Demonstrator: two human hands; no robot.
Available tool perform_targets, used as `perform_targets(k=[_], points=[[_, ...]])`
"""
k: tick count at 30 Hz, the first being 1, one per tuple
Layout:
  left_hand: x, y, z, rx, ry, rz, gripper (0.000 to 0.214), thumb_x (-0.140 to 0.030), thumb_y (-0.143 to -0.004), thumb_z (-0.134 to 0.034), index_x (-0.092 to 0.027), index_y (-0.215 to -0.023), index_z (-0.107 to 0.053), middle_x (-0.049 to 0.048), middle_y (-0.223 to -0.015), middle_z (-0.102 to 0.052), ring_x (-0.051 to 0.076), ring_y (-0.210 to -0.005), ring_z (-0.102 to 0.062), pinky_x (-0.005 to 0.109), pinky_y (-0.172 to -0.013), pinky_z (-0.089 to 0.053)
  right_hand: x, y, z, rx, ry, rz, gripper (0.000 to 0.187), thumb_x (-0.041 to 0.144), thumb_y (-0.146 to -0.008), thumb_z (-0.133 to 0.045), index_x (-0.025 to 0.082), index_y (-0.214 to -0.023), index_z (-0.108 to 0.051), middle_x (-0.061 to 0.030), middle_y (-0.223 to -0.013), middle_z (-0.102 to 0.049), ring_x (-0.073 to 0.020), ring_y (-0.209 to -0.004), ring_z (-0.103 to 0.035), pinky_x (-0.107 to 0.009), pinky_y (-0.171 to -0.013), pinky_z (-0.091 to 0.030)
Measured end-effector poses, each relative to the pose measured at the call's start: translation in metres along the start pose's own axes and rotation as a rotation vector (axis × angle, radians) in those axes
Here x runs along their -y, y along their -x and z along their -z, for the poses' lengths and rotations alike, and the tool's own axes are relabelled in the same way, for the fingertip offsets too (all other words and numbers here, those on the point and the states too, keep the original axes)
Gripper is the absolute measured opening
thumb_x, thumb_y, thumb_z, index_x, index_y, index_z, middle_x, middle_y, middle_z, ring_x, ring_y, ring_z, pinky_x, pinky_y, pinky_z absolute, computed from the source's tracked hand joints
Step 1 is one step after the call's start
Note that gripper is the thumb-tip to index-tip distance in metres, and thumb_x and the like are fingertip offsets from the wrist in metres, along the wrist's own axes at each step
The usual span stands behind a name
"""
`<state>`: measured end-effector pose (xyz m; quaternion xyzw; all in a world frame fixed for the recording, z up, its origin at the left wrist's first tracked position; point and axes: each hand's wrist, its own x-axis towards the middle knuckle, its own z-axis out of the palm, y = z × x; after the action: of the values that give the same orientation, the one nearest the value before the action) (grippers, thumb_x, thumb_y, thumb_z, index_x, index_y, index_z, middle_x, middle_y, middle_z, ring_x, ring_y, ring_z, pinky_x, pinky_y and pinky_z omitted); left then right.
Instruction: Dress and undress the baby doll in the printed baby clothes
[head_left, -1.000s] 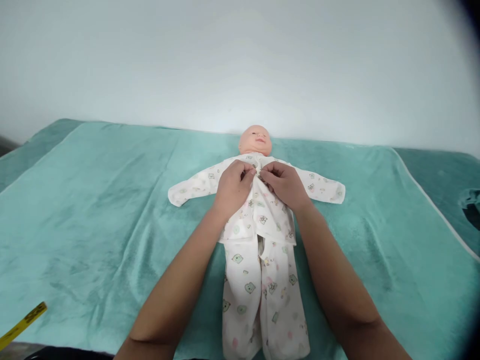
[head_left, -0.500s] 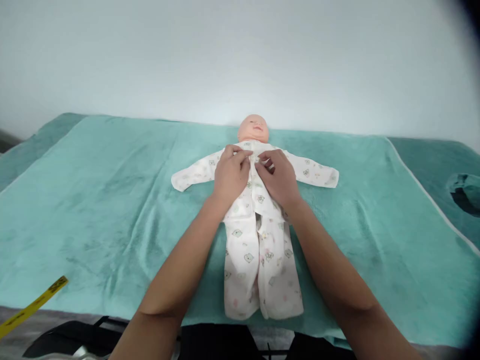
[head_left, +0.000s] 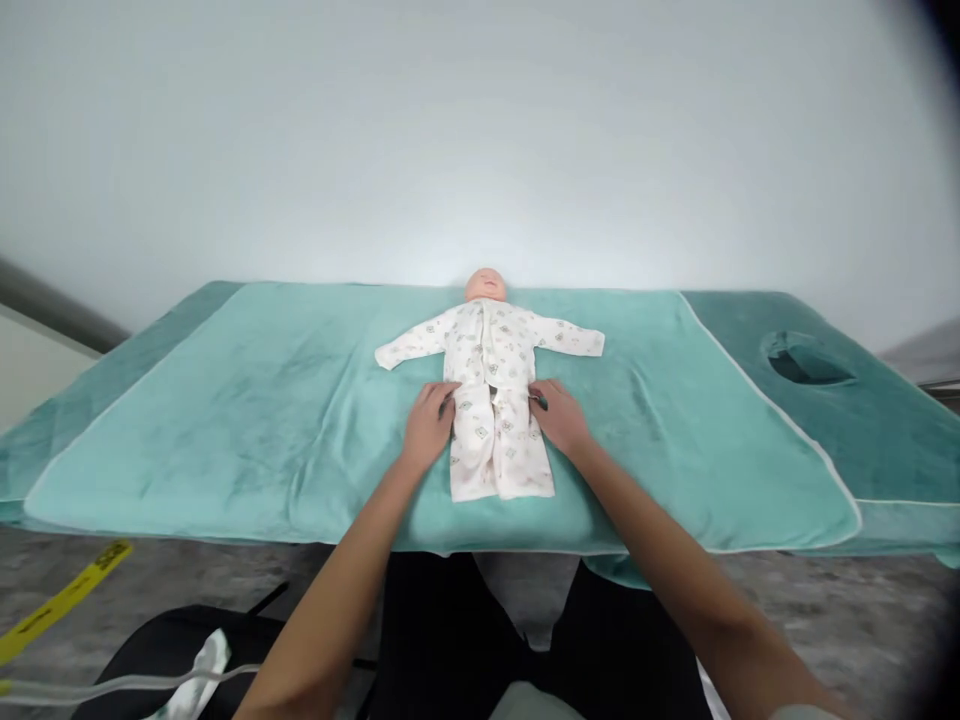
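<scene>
A baby doll [head_left: 485, 284] lies on its back on the bed, head toward the wall. It wears a white printed baby shirt [head_left: 469, 340] with both sleeves spread outward. White printed baby trousers [head_left: 472, 450] lie below the shirt hem, legs pointing toward me. A small dark gap shows between shirt and trousers at the middle. My left hand [head_left: 430, 425] pinches the left side of the trousers at the waist, fingers closed. Opposite it, my right hand [head_left: 561, 418] pinches the right side of the waist. The fingertips are partly hidden by the cloth.
A light teal towel [head_left: 225, 420] covers the darker teal bed [head_left: 750, 330], which has a face hole [head_left: 808, 362] at the right. The white wall [head_left: 480, 140] runs behind it. Below left are a black seat [head_left: 172, 640], a pale cloth, a clear tube and yellow floor tape [head_left: 67, 600].
Both hands have moved down from the shirt's chest front to the sides of the trouser waist. The view has pulled back, so more of the bed and floor shows.
</scene>
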<state>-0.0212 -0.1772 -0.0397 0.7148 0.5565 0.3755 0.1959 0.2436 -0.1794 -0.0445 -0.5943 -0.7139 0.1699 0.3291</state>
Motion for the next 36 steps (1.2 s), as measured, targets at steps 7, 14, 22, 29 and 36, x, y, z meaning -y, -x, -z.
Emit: perform_targets(k=[7,14,22,29,36], points=[[-0.029,0.025,0.029,0.054,-0.008,-0.031,0.02,-0.024,-0.094,-0.05,-0.02,-0.107,-0.065,0.0076,-0.103,-0.065,0.022,-0.099,-0.061,0.037,-0.092,-0.05,0.01,0.021,0.027,-0.017,0.001,-0.014,0.017,0.024,-0.095,-0.049,0.02,-0.096,-0.066,-0.0096,-0.1,-0.068,-0.0227,-0.092,-0.063,-0.036,-0.086,-0.051],[-0.037,0.105,0.03,0.403,-0.184,-0.236,0.064,-0.04,-0.088,-0.07,-0.034,-0.147,-0.049,0.0062,-0.126,-0.059,0.025,-0.114,-0.059,0.04,-0.099,-0.049,0.036,0.113,0.035,0.249,-0.074,0.321,0.044,0.037,-0.087,-0.073,0.028,-0.128,-0.06,-0.0079,-0.124,-0.064,-0.0261,-0.11,-0.064,-0.039,-0.092,-0.054],[-0.074,0.111,0.034,0.197,-0.428,-0.342,0.049,-0.011,-0.095,-0.05,-0.024,-0.141,-0.056,0.0082,-0.106,-0.062,0.022,-0.096,-0.062,0.035,-0.083,-0.054,0.048,0.13,0.02,0.048,-0.129,0.327,0.011,0.022,-0.101,-0.049,0.023,-0.101,-0.061,-0.0051,-0.095,-0.063,-0.0196,-0.086,-0.063,-0.034,-0.076,-0.052],[-0.083,0.125,0.044,0.193,-0.483,-0.428,0.038,-0.009,-0.094,-0.049,-0.022,-0.125,-0.066,0.0075,-0.098,-0.064,0.023,-0.091,-0.061,0.04,-0.085,-0.054,0.055,0.147,0.044,0.012,0.008,0.518,0.016,0.022,-0.101,-0.049,0.022,-0.097,-0.064,-0.0084,-0.097,-0.066,-0.022,-0.087,-0.063,-0.037,-0.077,-0.052],[-0.088,0.136,0.024,0.231,-0.467,-0.483,0.035,-0.014,-0.098,-0.048,-0.022,-0.128,-0.064,0.0075,-0.099,-0.067,0.025,-0.096,-0.061,0.041,-0.082,-0.055,0.066,0.146,0.021,-0.047,-0.033,0.506,0.015,0.019,-0.098,-0.054,0.023,-0.101,-0.068,-0.0069,-0.095,-0.067,-0.0213,-0.088,-0.064,-0.037,-0.078,-0.054]])
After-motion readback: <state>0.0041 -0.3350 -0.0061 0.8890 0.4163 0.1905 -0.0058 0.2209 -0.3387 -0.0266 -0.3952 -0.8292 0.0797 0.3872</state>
